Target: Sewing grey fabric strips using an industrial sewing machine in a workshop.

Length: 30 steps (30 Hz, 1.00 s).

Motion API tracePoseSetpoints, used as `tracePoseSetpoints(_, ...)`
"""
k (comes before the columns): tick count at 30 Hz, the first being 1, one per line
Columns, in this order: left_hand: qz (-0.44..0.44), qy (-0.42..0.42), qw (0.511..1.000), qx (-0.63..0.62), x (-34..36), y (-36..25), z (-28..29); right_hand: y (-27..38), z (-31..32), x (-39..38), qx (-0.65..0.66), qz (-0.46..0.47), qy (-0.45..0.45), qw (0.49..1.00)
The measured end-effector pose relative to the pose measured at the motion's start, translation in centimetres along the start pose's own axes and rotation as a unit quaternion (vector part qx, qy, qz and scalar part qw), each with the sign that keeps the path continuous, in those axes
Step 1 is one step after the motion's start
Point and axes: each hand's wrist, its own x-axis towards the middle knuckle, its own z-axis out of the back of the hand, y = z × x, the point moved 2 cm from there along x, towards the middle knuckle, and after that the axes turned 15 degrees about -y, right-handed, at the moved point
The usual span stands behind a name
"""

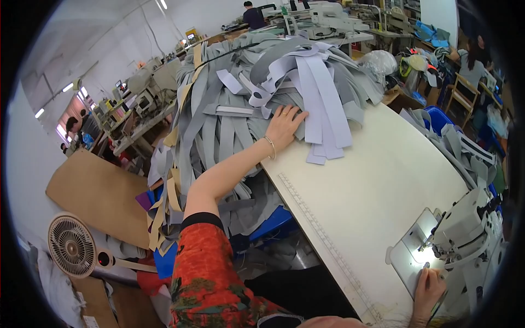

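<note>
My left hand [283, 129] reaches out to the pile of grey fabric strips [221, 131] at the table's far edge. Its fingers lie slightly spread on the strips, beside several pale lavender strips [322, 93] that hang over the tabletop. At the lower right, my right hand [429, 287] is closed in a pinch next to the lit needle area of a white sewing machine [465, 221]. A small dark bit shows at its fingertips, too small to name. The machine's metal plate [407, 246] lies just beyond that hand.
The pale worktable [366, 180] has a ruler scale [322, 235] along its left edge. A standing fan [72, 245] and a brown board [101, 188] are at the left. More grey strips [456, 145] hang by a blue bin [439, 117] at the right. Other people sit farther off.
</note>
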Motion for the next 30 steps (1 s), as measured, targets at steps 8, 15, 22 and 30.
tracePoseSetpoints(8,0.017,0.045,0.978,-0.204,1.3,2.9,0.9,0.0,-0.4,0.3,0.003,-0.029,0.009,1.0)
tracePoseSetpoints(15,0.187,-0.014,0.951,-0.248,2.8,6.6,-1.7,-1.1,-0.6,-0.2,-0.013,0.005,0.0,1.0)
tracePoseSetpoints(22,0.008,-0.036,0.999,-0.027,4.8,3.9,-1.7,1.5,0.9,2.1,-0.235,-0.151,0.28,0.919)
tracePoseSetpoints(30,-0.006,0.039,0.995,0.095,7.9,6.0,-2.8,-0.3,-0.5,0.1,0.003,-0.034,0.004,0.999)
